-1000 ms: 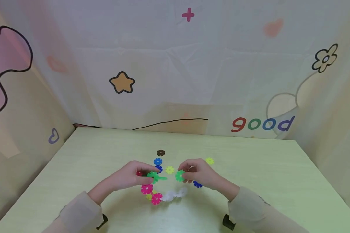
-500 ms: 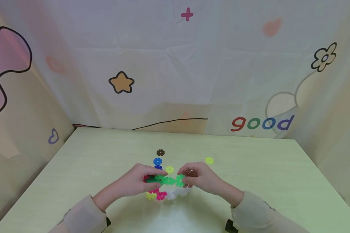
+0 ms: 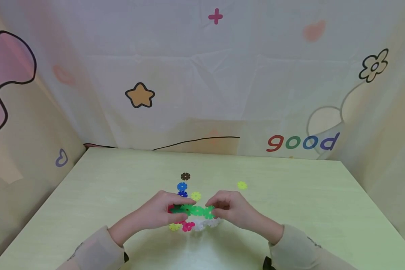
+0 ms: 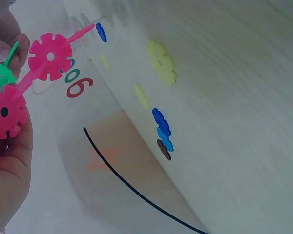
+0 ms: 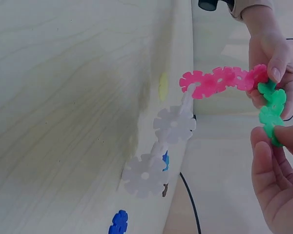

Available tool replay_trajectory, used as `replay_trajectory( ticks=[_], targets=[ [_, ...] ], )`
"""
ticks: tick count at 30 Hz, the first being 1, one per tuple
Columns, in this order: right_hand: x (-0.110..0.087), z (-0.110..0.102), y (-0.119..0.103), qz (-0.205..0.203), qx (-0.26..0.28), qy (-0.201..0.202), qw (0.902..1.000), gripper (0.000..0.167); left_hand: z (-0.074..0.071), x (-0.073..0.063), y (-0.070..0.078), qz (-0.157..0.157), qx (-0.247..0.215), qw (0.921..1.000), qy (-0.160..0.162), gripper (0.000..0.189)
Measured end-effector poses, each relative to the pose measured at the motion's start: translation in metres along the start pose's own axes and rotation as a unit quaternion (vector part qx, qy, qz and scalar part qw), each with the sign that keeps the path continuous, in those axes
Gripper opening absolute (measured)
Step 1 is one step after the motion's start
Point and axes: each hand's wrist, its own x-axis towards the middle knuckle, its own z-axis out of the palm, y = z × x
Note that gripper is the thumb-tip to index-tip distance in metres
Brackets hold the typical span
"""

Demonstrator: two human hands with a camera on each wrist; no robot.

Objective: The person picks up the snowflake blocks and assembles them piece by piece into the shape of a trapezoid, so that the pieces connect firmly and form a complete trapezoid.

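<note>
A linked chain of notched plastic snowflake discs hangs between my hands. My left hand (image 3: 158, 212) pinches it where the pink discs (image 5: 217, 83) meet the green discs (image 3: 198, 211). My right hand (image 3: 234, 208) pinches the green disc at the chain's right end between thumb and fingers. The green discs form a row from hand to hand. From the far end of the pink part, translucent white discs (image 5: 175, 124) hang down in front, above the table. In the head view, fingers hide part of the pink section.
Loose discs lie flat on the pale wooden table (image 3: 290, 195): brown (image 3: 185, 176), light blue (image 3: 182, 186), dark blue (image 3: 182, 194) and several yellow discs (image 3: 242, 185). Another dark blue disc (image 5: 118, 223) shows in the right wrist view. A printed curtain (image 3: 189, 93) stands behind.
My left hand has moved right and slightly down. The gap between its green discs and the green disc in my right hand has closed; they now form one row.
</note>
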Motion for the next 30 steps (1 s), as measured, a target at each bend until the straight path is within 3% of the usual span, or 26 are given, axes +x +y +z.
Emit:
replay_trajectory(
  ticks=[6, 18, 30],
  targets=[
    [-0.002, 0.003, -0.004, -0.047, -0.042, 0.020, 0.9978, 0.015, 0.001, 0.002, -0.001, -0.003, -0.003, 1.0000, -0.005, 0.035],
    [-0.005, 0.010, -0.006, -0.049, -0.058, 0.041, 0.9963, 0.015, 0.010, 0.004, -0.001, -0.025, 0.001, 0.9994, 0.022, 0.033],
    [-0.010, 0.019, -0.006, -0.044, -0.060, 0.102, 0.9920, 0.016, 0.016, 0.005, 0.001, -0.025, 0.003, 0.9992, 0.030, 0.030]
  ],
)
